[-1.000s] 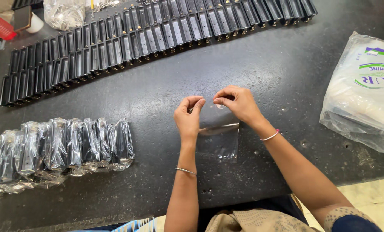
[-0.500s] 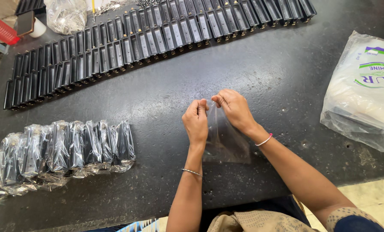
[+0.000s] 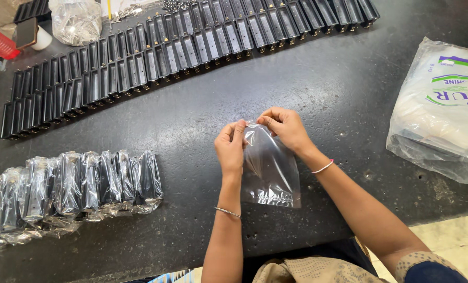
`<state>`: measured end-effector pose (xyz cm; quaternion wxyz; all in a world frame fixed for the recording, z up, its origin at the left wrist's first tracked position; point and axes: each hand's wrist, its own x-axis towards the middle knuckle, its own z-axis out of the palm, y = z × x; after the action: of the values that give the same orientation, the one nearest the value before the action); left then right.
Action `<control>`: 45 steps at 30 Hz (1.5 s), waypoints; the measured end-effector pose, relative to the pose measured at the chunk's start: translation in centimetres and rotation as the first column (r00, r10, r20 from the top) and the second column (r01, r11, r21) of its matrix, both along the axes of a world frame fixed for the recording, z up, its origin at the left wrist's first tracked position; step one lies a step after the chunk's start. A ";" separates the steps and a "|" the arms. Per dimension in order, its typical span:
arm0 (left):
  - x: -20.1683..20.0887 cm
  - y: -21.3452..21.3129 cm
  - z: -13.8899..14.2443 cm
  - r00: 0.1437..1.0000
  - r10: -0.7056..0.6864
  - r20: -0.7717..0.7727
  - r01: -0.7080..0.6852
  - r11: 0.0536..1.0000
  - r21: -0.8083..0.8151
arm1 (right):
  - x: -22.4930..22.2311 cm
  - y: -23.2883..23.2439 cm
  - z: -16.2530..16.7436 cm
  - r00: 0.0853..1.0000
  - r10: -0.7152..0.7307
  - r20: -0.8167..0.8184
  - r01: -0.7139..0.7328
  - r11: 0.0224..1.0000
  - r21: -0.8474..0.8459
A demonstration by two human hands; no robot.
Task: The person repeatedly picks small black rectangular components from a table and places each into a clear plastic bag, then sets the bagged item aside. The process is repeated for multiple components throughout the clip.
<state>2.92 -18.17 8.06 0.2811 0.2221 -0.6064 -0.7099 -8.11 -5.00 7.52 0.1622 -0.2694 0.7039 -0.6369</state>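
Worktop (image 3: 318,89), dark and broad, carries rows of black parts (image 3: 181,42) and a line of bagged ones (image 3: 71,186). Above its near edge my left hand (image 3: 230,148) and right hand (image 3: 285,127) pinch the top of a clear pouch (image 3: 270,170).

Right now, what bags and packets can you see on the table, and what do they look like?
Small clear bag: flat, see-through, held at its top by the left hand and right hand.
Wrapped packets: row at left, black parts in shiny clear plastic.
Big bag: right edge, whitish with green and purple print.
Crumpled clear bag: top left.
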 end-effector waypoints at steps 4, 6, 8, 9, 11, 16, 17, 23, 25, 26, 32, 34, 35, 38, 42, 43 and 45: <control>-0.4 -0.4 -1.5 0.996 -0.030 -0.081 0.037 0.995 0.090 | 0.0 0.0 0.2 0.999 0.015 0.035 -0.013 0.999 -0.044; -0.9 -0.1 -2.1 0.988 -0.040 -0.150 0.061 0.988 0.139 | 0.3 0.0 0.3 0.999 -0.026 0.025 0.026 0.999 0.021; -1.1 0.1 -2.4 0.975 -0.064 -0.212 0.102 0.980 0.174 | 0.4 0.0 0.4 0.999 -0.038 0.039 0.036 0.999 0.041; -1.1 0.2 -2.3 0.967 -0.082 -0.240 0.128 0.975 0.182 | 0.5 0.0 0.4 0.998 -0.027 0.058 0.025 0.999 0.026; -0.9 0.3 -2.0 0.970 -0.091 -0.225 0.136 0.972 0.190 | 0.4 0.0 0.5 0.996 -0.005 0.085 0.007 1.000 -0.023; -0.2 0.4 -0.5 0.996 -0.075 -0.044 0.081 0.988 0.130 | 0.2 0.1 0.5 0.993 -0.005 0.116 0.016 0.995 -0.094; -0.2 0.4 -0.3 0.995 -0.077 -0.058 0.084 0.987 0.137 | 0.3 0.1 0.5 0.995 -0.016 0.099 0.023 0.997 -0.069; -0.5 0.5 -0.9 0.993 -0.084 -0.086 0.096 0.985 0.145 | 0.5 0.2 0.4 0.999 -0.040 0.022 0.040 0.999 0.008; -0.6 0.5 -1.5 0.992 -0.093 -0.085 0.106 0.982 0.158 | 0.4 0.1 0.3 0.999 -0.035 -0.004 0.035 0.999 0.001; -0.7 0.5 -1.9 0.993 -0.090 -0.078 0.102 0.983 0.154 | 0.5 0.1 0.3 0.999 -0.036 -0.003 0.036 0.999 0.003; -1.1 0.1 -3.0 0.962 -0.177 -0.209 0.212 0.965 0.157 | 0.4 -0.1 0.0 0.994 0.017 0.106 -0.007 0.996 -0.087; -1.1 -0.1 -2.8 0.937 -0.187 -0.294 0.262 0.935 0.239 | 0.2 -0.2 0.1 0.976 0.066 0.205 -0.030 0.984 -0.176; -1.1 -0.2 -2.5 0.939 -0.181 -0.293 0.277 0.903 0.329 | 0.1 -0.2 0.1 0.963 0.111 0.247 -0.060 0.977 -0.204; -0.7 -0.4 -1.9 0.944 -0.167 -0.283 0.301 0.787 0.538 | -0.2 -0.2 0.2 0.870 0.243 0.429 -0.127 0.951 -0.280; -0.6 -0.7 -1.6 0.943 -0.138 -0.302 0.310 0.691 0.654 | -0.6 0.4 -0.2 0.715 0.397 0.575 -0.249 0.913 -0.322; -0.7 -0.9 -1.6 0.941 -0.122 -0.315 0.312 0.671 0.673 | -0.9 0.6 -0.4 0.706 0.440 0.554 -0.303 0.896 -0.326; -0.6 -1.4 -1.8 0.930 -0.164 -0.329 0.353 0.648 0.675 | -1.4 1.2 -0.6 0.661 0.530 0.530 -0.404 0.848 -0.343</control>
<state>2.33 -19.55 6.26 0.1362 0.1386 -0.2643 -0.9447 -9.48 -3.82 6.94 0.5105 -0.2373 0.4538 -0.6908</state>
